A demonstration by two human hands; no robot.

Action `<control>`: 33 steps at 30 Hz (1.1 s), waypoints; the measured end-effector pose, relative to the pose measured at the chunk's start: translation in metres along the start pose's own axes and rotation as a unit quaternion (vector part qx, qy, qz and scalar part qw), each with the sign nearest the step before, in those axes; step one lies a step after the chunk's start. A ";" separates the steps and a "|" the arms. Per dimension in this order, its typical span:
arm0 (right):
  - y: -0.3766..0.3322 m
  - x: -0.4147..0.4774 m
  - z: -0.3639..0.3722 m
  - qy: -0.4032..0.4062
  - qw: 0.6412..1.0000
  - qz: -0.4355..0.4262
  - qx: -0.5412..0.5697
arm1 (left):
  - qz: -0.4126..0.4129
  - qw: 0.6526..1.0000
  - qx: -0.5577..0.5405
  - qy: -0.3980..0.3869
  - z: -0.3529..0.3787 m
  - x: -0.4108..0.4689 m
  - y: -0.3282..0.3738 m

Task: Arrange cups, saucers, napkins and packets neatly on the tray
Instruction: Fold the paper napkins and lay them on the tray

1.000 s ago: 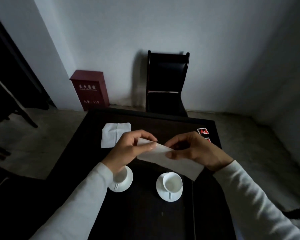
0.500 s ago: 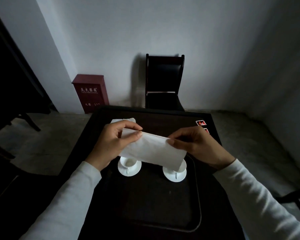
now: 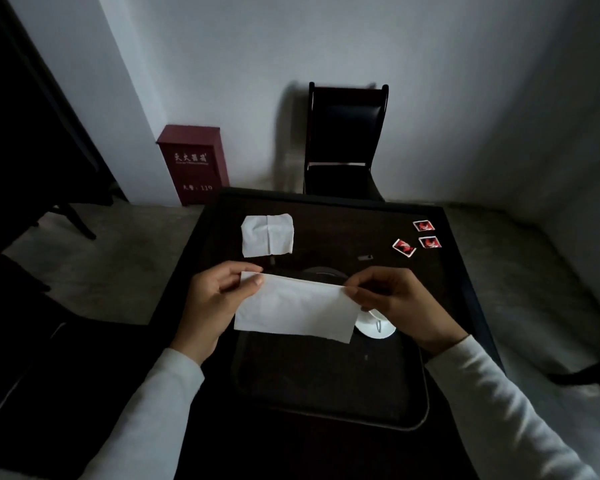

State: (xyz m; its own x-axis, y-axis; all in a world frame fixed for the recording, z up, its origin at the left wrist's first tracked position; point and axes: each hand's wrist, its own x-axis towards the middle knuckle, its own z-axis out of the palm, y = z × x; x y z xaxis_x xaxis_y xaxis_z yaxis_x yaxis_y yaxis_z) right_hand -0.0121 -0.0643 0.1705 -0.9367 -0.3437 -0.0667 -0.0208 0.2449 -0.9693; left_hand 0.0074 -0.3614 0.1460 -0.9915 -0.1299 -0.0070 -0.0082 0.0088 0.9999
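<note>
Two hands pinch one white napkin (image 3: 297, 311) by its upper corners above the dark tray (image 3: 329, 393): the left hand (image 3: 213, 306) clamps the left corner, the right hand (image 3: 400, 306) the right. Half a second ago the napkin hung tilted; now it is nearly level and hides the left cup. A saucer (image 3: 374, 327) peeks out beneath. A second napkin (image 3: 267, 235) and three red packets (image 3: 418, 237) lie on the worktop (image 3: 343, 223), now in fuller view.
</note>
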 end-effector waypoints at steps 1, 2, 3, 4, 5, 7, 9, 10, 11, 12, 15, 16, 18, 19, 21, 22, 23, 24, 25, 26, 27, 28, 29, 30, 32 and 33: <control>0.004 0.000 0.005 0.004 1.000 0.011 0.018 | -0.011 1.000 -0.003 0.007 -0.004 -0.001 -0.004; 0.009 0.000 0.009 0.009 0.999 0.024 0.043 | -0.022 1.000 -0.007 0.016 -0.008 -0.003 -0.009; 0.014 0.000 0.014 0.014 0.996 0.040 0.075 | -0.032 0.999 -0.009 0.023 -0.011 -0.004 -0.015; 0.020 0.001 0.021 0.019 0.993 0.056 0.107 | -0.041 0.999 -0.006 0.027 -0.014 -0.005 -0.021; 0.027 0.001 0.028 0.025 0.989 0.069 0.131 | -0.049 0.998 -0.002 0.026 -0.017 -0.007 -0.027; 0.044 0.001 0.044 0.046 0.982 0.093 0.158 | -0.067 0.998 -0.003 0.019 -0.022 -0.010 -0.042; 0.061 0.002 0.059 0.070 0.974 0.123 0.174 | -0.096 0.995 -0.020 0.021 -0.025 -0.012 -0.057; 0.069 0.004 0.066 0.084 0.969 0.140 0.184 | -0.112 0.993 -0.029 0.026 -0.026 -0.012 -0.066; 0.078 0.005 0.073 0.099 0.964 0.155 0.194 | -0.127 0.991 -0.034 0.031 -0.027 -0.012 -0.074; 0.086 0.006 0.079 0.113 0.957 0.170 0.204 | -0.140 0.989 -0.035 0.035 -0.028 -0.012 -0.083; 0.108 0.011 0.095 0.153 0.941 0.217 0.207 | -0.189 0.980 -0.048 0.036 -0.031 -0.013 -0.106; 0.115 0.013 0.099 0.164 0.937 0.233 0.202 | -0.209 0.975 -0.061 0.033 -0.031 -0.013 -0.114; 0.129 0.016 0.107 0.187 0.926 0.262 0.199 | -0.244 0.967 -0.069 0.024 -0.031 -0.015 -0.128; 0.136 0.017 0.111 0.199 0.918 0.276 0.202 | -0.255 0.965 -0.063 0.020 -0.031 -0.016 -0.134; 0.148 0.019 0.116 0.216 0.905 0.301 0.210 | -0.266 0.963 -0.038 0.016 -0.031 -0.017 -0.147; 0.154 0.020 0.118 0.219 0.898 0.314 0.216 | -0.267 0.964 -0.020 0.013 -0.030 -0.017 -0.153; 0.160 0.020 0.120 0.218 0.894 0.324 0.219 | -0.266 0.964 -0.002 0.010 -0.029 -0.018 -0.158; 0.165 0.021 0.122 0.214 0.892 0.334 0.219 | -0.269 0.963 0.011 0.008 -0.028 -0.018 -0.164; 0.171 0.022 0.123 0.209 0.890 0.342 0.218 | -0.272 0.962 0.021 0.007 -0.027 -0.017 -0.169; 0.177 0.022 0.123 0.204 0.888 0.348 0.218 | -0.276 0.961 0.030 0.006 -0.027 -0.016 -0.173; 0.182 0.023 0.123 0.200 0.887 0.355 0.219 | -0.278 0.960 0.038 0.004 -0.026 -0.014 -0.177; 0.186 0.024 0.123 0.196 0.886 0.360 0.218 | -0.279 0.959 0.047 -0.001 -0.026 -0.013 -0.180; 0.191 0.025 0.123 0.191 0.885 0.365 0.218 | -0.281 0.958 0.058 -0.008 -0.026 -0.010 -0.183; 0.195 0.027 0.123 0.187 0.884 0.371 0.215 | -0.287 0.955 0.071 -0.014 -0.025 -0.008 -0.187; 0.201 0.029 0.122 0.183 0.881 0.383 0.207 | -0.304 0.948 0.086 -0.029 -0.025 -0.004 -0.193; 0.204 0.030 0.122 0.183 0.880 0.386 0.207 | -0.312 0.945 0.094 -0.040 -0.025 -0.003 -0.195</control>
State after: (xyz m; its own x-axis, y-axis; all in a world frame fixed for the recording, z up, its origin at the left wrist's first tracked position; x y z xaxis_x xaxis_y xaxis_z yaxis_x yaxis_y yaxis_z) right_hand -0.0014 -0.1356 -0.0581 -0.6667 0.1142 -0.7365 0.7300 -0.0991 -0.6762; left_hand 0.0155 -0.3875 -0.0487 -0.7922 -0.0927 -0.6031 -0.6102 0.1314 0.7813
